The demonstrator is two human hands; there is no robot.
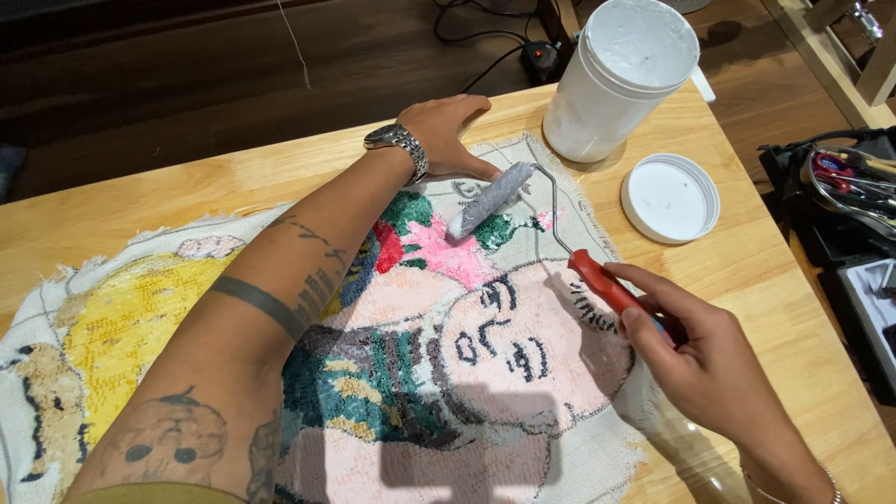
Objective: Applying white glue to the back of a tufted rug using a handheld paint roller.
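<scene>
A tufted rug piece [420, 373] with a colourful cartoon picture lies face down on the wooden table [112, 201]. My left hand [448, 131], with a metal watch on the wrist, presses flat on the rug's far edge. My right hand [700, 359] grips the red handle of a small paint roller [490, 199]. The roller's grey sleeve rests on the rug just below my left hand, over a pink and green patch.
A big white tub of white glue [621, 79] stands open at the table's far right, its round lid [670, 198] lying beside it. To the right, off the table, is a black tray of tools [840, 187]. Cables and a power strip [541, 58] lie on the floor beyond.
</scene>
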